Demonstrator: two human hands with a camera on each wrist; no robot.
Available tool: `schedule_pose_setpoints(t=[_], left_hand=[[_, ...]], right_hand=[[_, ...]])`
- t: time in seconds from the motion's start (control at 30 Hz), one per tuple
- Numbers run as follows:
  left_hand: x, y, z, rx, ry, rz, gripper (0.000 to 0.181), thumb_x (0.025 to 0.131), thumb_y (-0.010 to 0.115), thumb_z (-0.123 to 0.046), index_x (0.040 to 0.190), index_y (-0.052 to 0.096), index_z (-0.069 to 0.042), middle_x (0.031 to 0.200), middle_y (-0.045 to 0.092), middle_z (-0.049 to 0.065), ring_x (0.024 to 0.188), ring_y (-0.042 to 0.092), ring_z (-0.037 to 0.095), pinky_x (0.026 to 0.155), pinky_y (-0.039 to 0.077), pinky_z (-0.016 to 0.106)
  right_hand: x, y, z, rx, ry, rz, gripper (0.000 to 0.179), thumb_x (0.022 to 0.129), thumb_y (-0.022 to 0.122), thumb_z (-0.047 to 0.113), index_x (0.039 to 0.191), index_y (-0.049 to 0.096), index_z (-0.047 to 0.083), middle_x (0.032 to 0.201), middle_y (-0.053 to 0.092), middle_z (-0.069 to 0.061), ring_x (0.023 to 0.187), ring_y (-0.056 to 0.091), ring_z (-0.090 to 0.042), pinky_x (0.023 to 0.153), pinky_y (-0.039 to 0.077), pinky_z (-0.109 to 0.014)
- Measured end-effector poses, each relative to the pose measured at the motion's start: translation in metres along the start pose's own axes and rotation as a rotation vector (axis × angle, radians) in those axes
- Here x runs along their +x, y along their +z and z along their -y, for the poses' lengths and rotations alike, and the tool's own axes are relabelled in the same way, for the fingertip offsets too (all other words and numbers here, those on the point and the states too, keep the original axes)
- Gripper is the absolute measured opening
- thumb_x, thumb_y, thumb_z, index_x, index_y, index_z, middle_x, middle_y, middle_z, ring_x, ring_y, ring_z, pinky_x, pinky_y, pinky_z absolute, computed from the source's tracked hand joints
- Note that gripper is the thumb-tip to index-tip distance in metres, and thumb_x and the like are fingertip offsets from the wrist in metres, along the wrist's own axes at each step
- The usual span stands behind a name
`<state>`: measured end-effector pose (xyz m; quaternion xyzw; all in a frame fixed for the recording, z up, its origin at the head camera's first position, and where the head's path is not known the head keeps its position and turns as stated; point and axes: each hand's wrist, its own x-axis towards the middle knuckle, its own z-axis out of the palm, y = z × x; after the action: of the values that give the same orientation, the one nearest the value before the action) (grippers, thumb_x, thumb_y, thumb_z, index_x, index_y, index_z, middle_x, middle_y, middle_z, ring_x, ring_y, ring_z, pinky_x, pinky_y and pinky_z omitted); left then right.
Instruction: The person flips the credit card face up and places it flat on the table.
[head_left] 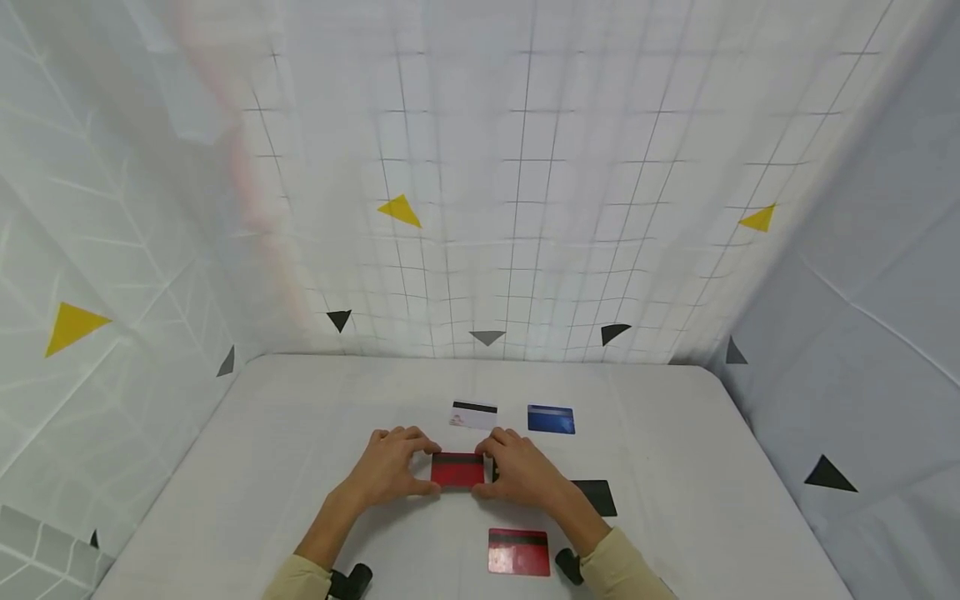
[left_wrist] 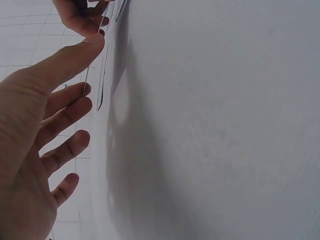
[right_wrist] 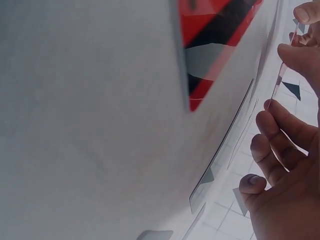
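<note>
A red card with a dark stripe [head_left: 457, 471] is held between both hands, slightly above the table. My left hand [head_left: 388, 468] pinches its left end, thumb at the near edge and fingertips at the far edge. At the opposite end, my right hand [head_left: 521, 471] grips it the same way. Seen nearly edge-on in the right wrist view, the card [right_wrist: 277, 82] spans thumb and index finger, the other fingers loosely bent. Another red striped card [head_left: 519, 552] lies nearer me. A dark card [head_left: 597, 497] is partly covered by my right forearm.
A white table [head_left: 315, 400] carries the cards. Farther back lie a white card with a black stripe [head_left: 473, 414] and a blue card [head_left: 551, 419]. White sheeting with grid lines [head_left: 495, 250] rises behind the table, and more sheeting stands on both sides.
</note>
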<state>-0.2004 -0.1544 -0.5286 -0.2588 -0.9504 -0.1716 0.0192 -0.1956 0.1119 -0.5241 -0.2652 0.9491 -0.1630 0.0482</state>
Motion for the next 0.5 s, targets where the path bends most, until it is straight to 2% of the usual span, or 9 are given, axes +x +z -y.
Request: schedule_pose_setpoints(t=[0.33,0.5], left_hand=[[-0.0008,0.0019,0.002,0.011,-0.003,0.019,0.055,0.07,0.085,-0.059,0.116,0.073,-0.031,0.11,0.064,-0.015,0.105,0.058,0.013,0.091,0.039,0.051],[-0.0005,0.0027,0.001,-0.002,-0.006,0.017,0.055,0.07,0.086,-0.058,0.115,0.073,-0.031,0.11,0.065,-0.014,0.105,0.058,0.013,0.091,0.038,0.052]], right_hand=[[-0.002,0.0006,-0.0055,0.018,0.016,0.008,0.058,0.08,0.075,0.058,0.125,0.065,0.024,0.122,0.058,0.004,0.112,0.054,-0.016,0.1,0.048,-0.044],[-0.0035,0.0001,-0.0071,0.027,0.005,-0.012,0.057,0.08,0.075,0.058,0.124,0.065,0.024,0.118,0.058,0.005,0.109,0.053,-0.014,0.1,0.047,-0.044]])
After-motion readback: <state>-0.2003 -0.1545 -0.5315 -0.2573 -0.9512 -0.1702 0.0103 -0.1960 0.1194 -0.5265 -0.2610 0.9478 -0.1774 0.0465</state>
